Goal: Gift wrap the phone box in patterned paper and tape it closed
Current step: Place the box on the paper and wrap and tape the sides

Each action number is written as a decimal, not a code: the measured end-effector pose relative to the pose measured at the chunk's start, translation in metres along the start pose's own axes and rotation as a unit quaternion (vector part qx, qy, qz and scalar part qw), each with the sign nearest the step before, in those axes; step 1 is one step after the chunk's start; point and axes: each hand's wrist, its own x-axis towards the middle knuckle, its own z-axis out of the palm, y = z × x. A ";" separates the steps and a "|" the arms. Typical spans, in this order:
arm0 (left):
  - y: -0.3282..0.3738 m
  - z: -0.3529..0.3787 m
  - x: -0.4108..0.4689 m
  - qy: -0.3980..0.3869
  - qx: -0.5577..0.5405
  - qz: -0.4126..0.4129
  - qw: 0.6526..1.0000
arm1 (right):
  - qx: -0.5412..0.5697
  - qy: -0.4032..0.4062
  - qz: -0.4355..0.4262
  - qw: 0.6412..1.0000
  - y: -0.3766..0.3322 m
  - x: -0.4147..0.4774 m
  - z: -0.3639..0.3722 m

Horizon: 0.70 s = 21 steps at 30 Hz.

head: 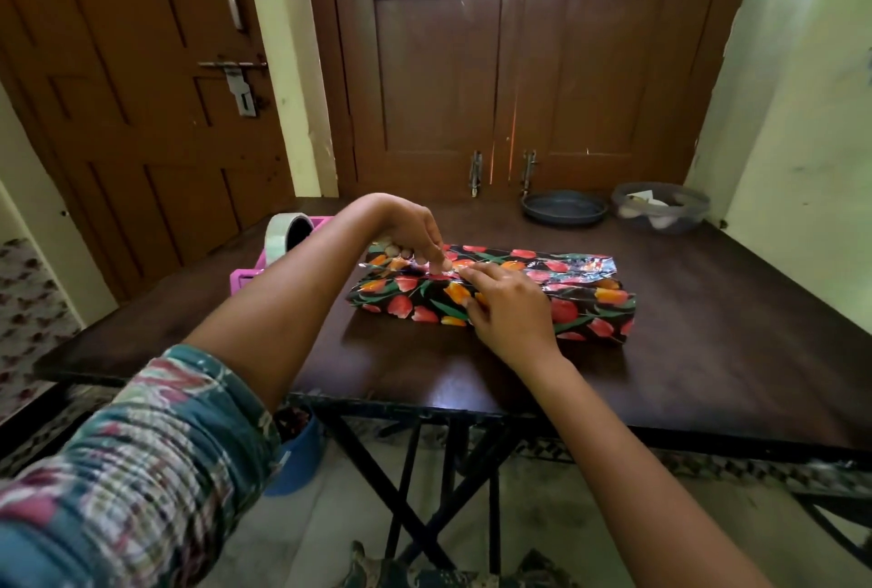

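1. Dark table (708, 328) is bearing the wrapped phone box (590, 304) at its middle.
2. My left hand (410, 229) is pressing one fingertip (443, 264) on the top seam, the other fingers curled.
3. My right hand (512, 304) is lying flat on the paper, fingers together.

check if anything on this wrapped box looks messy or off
Yes: the right-hand end of the patterned paper is crumpled and not folded in, with its shiny silver underside showing, while the rest lies flatter. The left hand and right hand are both on the top seam, away from that end.
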 end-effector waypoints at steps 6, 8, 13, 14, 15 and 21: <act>0.021 -0.002 0.004 -0.013 0.139 -0.076 0.987 | 0.001 -0.003 -0.002 1.000 0.001 -0.001 0.001; 0.030 -0.002 0.002 -0.003 0.183 -0.102 0.978 | 0.005 -0.008 -0.001 1.000 0.001 0.000 -0.001; 0.016 0.003 -0.001 0.023 0.185 -0.166 0.968 | 0.005 -0.020 0.002 1.000 0.002 -0.001 -0.003; 0.007 0.006 -0.003 0.005 0.150 -0.168 0.974 | 0.004 -0.020 0.004 1.000 0.001 -0.001 -0.002; 0.000 0.010 -0.006 -0.003 0.117 -0.167 0.979 | 0.004 -0.019 0.005 1.000 0.001 -0.001 -0.002; -0.026 0.032 -0.012 0.057 -0.041 -0.149 0.986 | 0.007 -0.013 0.007 1.000 0.001 -0.002 -0.002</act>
